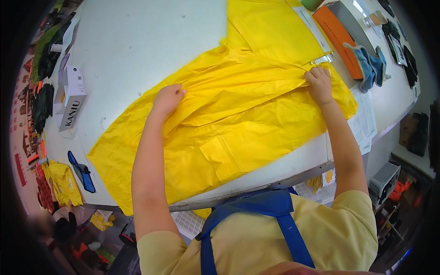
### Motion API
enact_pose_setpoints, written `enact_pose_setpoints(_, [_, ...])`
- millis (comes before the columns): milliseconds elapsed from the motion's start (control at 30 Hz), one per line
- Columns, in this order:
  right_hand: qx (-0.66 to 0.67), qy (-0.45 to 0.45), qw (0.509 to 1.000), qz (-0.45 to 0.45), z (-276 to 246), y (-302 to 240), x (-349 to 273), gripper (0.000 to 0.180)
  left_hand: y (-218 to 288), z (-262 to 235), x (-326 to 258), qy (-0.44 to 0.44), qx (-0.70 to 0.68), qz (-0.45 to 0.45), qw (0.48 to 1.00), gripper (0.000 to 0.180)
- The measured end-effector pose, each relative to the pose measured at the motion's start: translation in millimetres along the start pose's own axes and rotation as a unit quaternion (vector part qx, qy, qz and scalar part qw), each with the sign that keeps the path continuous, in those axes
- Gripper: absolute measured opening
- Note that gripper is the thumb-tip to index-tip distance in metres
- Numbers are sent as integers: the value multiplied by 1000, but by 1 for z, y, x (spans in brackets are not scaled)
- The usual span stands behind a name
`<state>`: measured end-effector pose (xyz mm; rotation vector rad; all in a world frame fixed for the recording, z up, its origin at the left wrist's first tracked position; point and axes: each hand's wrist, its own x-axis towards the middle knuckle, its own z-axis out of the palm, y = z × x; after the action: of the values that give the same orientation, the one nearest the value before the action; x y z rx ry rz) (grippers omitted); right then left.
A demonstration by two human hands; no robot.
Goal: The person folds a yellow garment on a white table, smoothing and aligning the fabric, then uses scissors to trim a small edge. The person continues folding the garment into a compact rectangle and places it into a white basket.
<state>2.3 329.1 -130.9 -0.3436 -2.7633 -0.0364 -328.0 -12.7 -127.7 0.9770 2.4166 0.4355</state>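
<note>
A large yellow raincoat-like garment [238, 123] lies spread across a white work table [137, 50]. My left hand [167, 98] pinches a fold of the yellow fabric near the middle of the garment. My right hand [319, 84] grips the same fold farther right, near the garment's upper right edge. The fabric is pulled into a ridge between the two hands. A patch pocket [220, 158] shows on the near part of the garment.
Folded yellow garments [270, 27] are stacked at the back. White boxes [72, 94] sit at the left edge, a blue tool [82, 172] near the front left. An orange flat piece [339, 39], blue cloth [370, 64] and paper sheets [364, 121] lie on the right.
</note>
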Motion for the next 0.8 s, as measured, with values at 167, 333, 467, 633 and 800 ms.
enact_pose_setpoints(167, [103, -68, 990, -67, -25, -24, 21, 19, 89, 18, 42, -13, -14, 64, 998, 36])
enact_pose_setpoints(333, [17, 37, 997, -67, -25, 14, 17, 15, 117, 13, 111, -83, -323, -30, 942, 33])
enact_pose_setpoints(467, [8, -75, 991, -113, -8, 26, 9, 10, 108, 27, 155, -12, -102, 17, 995, 31])
enact_pose_setpoints(633, [-25, -179, 981, -76, -17, 40, 3, 12, 110, 30, 150, 4, -109, -6, 994, 30])
enact_pose_setpoints(800, [-77, -317, 945, 13, -24, 12, 12, 21, 53, 8, 70, 250, 56, 117, 959, 40])
